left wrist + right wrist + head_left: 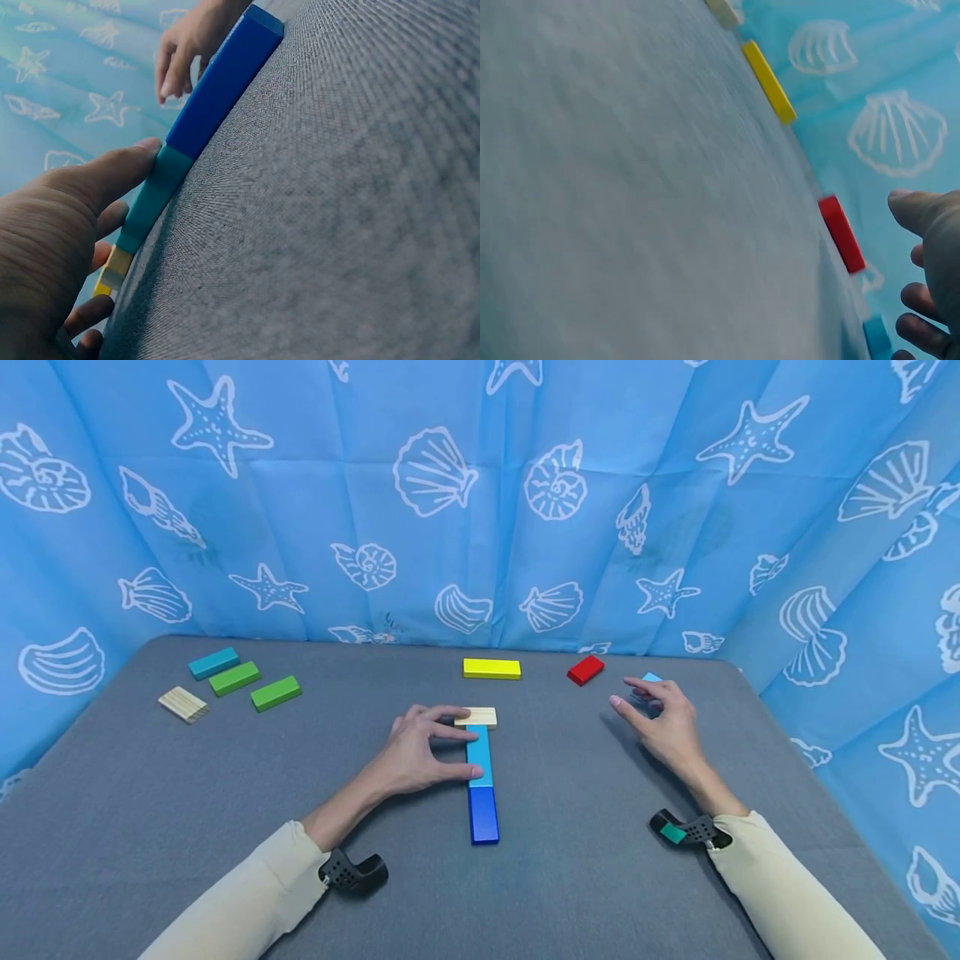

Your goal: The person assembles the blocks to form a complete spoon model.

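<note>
In the middle of the table, a dark blue block (483, 816), a light blue block (480, 758) and a pale wooden block (483, 718) lie end to end, the wooden one crosswise at the far end. My left hand (416, 752) rests on this row from the left. Its thumb lies fairly straight on the light blue block, and its other fingertips touch near the wooden block. To the right, my right hand (667, 722) hovers over the table with thumb and fingers spread apart. Just beyond its fingers, another light blue block (652, 677) is mostly hidden.
A yellow block (491, 669) and a red block (586, 671) lie toward the back edge. At the far left are a teal block (214, 663), two green blocks (275, 693) and a striped wooden piece (183, 704). A blue shell-print curtain (480, 527) hangs behind the table.
</note>
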A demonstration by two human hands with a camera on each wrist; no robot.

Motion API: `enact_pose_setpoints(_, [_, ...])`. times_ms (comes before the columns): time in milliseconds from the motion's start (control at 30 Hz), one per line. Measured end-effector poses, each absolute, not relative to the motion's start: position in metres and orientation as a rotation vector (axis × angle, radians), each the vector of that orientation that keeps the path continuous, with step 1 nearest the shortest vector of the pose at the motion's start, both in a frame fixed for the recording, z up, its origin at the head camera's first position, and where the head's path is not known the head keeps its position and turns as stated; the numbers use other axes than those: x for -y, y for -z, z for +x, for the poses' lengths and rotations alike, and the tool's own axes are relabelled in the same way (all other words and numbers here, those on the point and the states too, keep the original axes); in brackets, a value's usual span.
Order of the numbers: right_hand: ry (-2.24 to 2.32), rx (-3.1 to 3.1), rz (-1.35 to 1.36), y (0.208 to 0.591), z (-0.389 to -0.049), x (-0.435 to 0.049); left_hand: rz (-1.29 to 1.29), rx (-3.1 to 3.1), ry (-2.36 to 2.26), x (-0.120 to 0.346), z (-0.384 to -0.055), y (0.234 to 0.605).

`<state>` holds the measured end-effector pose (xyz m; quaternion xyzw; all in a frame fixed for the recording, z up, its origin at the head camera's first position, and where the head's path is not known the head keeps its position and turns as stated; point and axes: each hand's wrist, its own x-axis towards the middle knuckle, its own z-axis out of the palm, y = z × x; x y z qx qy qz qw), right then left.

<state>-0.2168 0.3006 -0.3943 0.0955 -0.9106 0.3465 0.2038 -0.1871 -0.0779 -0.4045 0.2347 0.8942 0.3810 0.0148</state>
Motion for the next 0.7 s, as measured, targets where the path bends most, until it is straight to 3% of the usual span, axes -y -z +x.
enact_pose_setpoints(700, [-0.890, 2.614, 0.057, 0.404, -0.223, -0.329, 0.727, -2.779, -1.185, 0.078, -0.187, 0.404])
